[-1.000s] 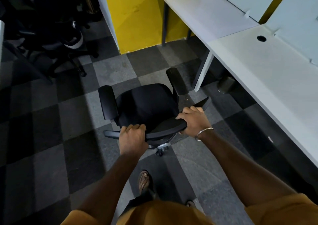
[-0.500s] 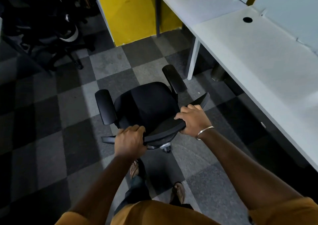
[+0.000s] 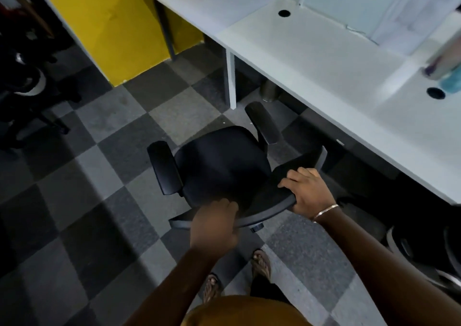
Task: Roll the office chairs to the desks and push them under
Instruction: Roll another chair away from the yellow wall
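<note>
Your left hand [image 3: 214, 222] and right hand [image 3: 308, 192] both grasp the office chair [image 3: 219, 166] backrest rim. It rolls freely; steer toward the bench [image 3: 311, 58] from there.

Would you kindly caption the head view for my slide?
Both hands grip a black chair's backrest beside a white desk.

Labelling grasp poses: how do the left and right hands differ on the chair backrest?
The left hand grips the backrest top edge near its left end, knuckles up, and is motion-blurred; the right hand grips nearer the right end and looks sharp. The right hand sits closer to the white desk; the left hand is on the open-floor side. Only the right wrist wears a bracelet. Both have fingers curled over the same top edge.
</note>
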`<state>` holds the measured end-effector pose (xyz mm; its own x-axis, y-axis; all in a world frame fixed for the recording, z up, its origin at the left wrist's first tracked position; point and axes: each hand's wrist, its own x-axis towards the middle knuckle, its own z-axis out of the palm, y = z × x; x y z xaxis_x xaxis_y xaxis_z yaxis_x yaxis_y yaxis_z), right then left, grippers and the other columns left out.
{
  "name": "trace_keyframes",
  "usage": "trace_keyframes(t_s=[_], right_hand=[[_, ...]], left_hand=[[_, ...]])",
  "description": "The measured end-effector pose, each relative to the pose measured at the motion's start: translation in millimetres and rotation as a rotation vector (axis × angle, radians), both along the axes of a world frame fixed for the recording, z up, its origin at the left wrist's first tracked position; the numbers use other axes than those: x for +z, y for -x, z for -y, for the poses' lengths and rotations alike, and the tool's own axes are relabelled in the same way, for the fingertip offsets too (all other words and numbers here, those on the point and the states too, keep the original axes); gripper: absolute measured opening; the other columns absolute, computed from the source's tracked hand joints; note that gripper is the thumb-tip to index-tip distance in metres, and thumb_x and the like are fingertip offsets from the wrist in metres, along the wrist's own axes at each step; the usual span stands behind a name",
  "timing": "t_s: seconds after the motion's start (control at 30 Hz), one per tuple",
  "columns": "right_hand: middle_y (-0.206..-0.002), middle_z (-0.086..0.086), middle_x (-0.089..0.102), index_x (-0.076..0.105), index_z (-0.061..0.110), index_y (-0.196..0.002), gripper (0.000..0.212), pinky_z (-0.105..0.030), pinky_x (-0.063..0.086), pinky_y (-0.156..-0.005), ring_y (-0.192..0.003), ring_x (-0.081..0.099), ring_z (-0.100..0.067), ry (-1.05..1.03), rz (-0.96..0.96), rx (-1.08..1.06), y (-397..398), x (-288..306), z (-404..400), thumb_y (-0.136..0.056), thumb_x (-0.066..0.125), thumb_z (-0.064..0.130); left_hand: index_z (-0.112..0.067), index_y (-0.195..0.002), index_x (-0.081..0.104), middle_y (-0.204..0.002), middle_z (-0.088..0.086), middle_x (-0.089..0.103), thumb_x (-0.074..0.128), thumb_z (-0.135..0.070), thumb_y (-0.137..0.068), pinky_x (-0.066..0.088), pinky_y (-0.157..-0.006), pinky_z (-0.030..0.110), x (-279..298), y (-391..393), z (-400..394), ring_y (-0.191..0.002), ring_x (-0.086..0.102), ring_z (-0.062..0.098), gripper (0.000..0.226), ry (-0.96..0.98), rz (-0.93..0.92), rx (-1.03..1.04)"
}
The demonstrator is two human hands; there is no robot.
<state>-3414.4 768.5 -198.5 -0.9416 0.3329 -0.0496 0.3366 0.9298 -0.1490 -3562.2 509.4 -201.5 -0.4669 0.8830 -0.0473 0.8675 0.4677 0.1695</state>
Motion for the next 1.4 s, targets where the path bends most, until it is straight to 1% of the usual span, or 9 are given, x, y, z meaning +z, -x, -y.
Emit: trace_keyframes(t_s=[0.17,0.5,0.6,0.7,0.8,0.93,1.1,1.23,1.4], right_hand=[[-0.093,0.009,0.053,0.068,0.030,-0.100,0.036,-0.037,0.035,-0.078,-0.086,0.049,-0.018,-0.059,-0.079,-0.180,-26.2,-7.2,50.2,-0.069,0.077,0.045],[-0.095,0.009,0.051,0.064,0.034,-0.100,0.042,-0.040,0.036,-0.080,-0.090,0.052,-0.022,-0.090,-0.009,-0.475,-18.0,-11.8,113.9,-0.063,0.074,0.050],[-0.100,0.010,0.057,0.066,0.036,-0.107,0.046,-0.040,0.035,-0.084,-0.093,0.059,-0.022,-0.072,0.029,-0.458,-13.6,-8.2,105.6,-0.065,0.072,0.055],[-0.114,0.014,0.068,0.066,0.041,-0.124,0.060,-0.037,0.043,-0.091,-0.103,0.067,-0.018,0.009,0.187,-0.362,-5.6,5.2,80.9,-0.069,0.063,0.065],[-0.130,0.018,0.064,0.052,0.048,-0.142,0.073,-0.039,0.053,-0.092,-0.116,0.065,-0.016,0.103,0.359,-0.273,10.4,22.3,54.0,-0.072,0.058,0.071],[-0.145,0.019,0.055,0.036,0.050,-0.152,0.089,-0.042,0.051,-0.096,-0.127,0.059,-0.017,0.179,0.489,-0.224,32.1,27.6,26.6,-0.071,0.064,0.075],[-0.143,0.016,0.058,0.039,0.048,-0.151,0.090,-0.042,0.051,-0.095,-0.123,0.062,-0.021,0.164,0.425,-0.242,52.5,21.2,21.5,-0.068,0.057,0.080],[-0.136,0.013,0.064,0.045,0.046,-0.147,0.088,-0.041,0.053,-0.090,-0.115,0.067,-0.024,0.159,0.366,-0.306,76.9,15.0,36.7,-0.067,0.051,0.084],[-0.139,0.010,0.062,0.049,0.040,-0.145,0.079,-0.043,0.054,-0.091,-0.115,0.067,-0.025,0.171,0.288,-0.419,114.3,13.6,65.5,-0.076,0.056,0.078]], left_hand=[[-0.032,-0.107,0.063,-0.096,-0.008,0.059,0.066,-0.043,-0.068,0.049,-0.074,0.037,-0.3,26.1,11.3,-0.087,0.062,0.021,0.041,0.028,0.004,-0.161],[-0.037,-0.102,0.067,-0.089,-0.013,0.059,0.079,-0.053,-0.064,0.045,-0.082,0.038,2.8,87.4,-3.4,-0.088,0.061,0.017,0.044,0.072,-0.078,-0.325],[-0.037,-0.101,0.068,-0.088,-0.013,0.059,0.078,-0.050,-0.063,0.044,-0.082,0.038,4.1,99.6,-17.7,-0.087,0.061,0.018,0.041,0.076,-0.083,-0.354],[-0.036,-0.099,0.068,-0.087,-0.013,0.059,0.078,-0.049,-0.062,0.043,-0.080,0.038,2.5,107.9,-32.5,-0.085,0.061,0.018,0.040,0.083,-0.088,-0.378],[-0.036,-0.098,0.067,-0.086,-0.013,0.058,0.077,-0.048,-0.063,0.040,-0.077,0.037,-2.1,113.4,-46.7,-0.082,0.060,0.017,0.038,0.063,-0.077,-0.376],[-0.036,-0.097,0.066,-0.086,-0.013,0.059,0.077,-0.051,-0.064,0.039,-0.076,0.036,-3.0,128.0,-70.2,-0.081,0.060,0.016,0.038,0.064,-0.060,-0.381],[-0.035,-0.098,0.068,-0.088,-0.012,0.061,0.069,-0.049,-0.068,0.041,-0.075,0.037,0.5,159.1,-90.6,-0.082,0.061,0.018,0.033,0.049,-0.052,-0.435],[-0.034,-0.098,0.070,-0.088,-0.012,0.063,0.055,-0.056,-0.068,0.042,-0.073,0.038,-0.3,193.3,-97.4,-0.081,0.062,0.019,0.041,0.038,-0.042,-0.484],[-0.034,-0.098,0.072,-0.086,-0.014,0.066,0.064,-0.050,-0.067,0.043,-0.074,0.038,-6.3,250.9,-109.1,-0.079,0.063,0.017,0.036,0.043,-0.051,-0.579]])
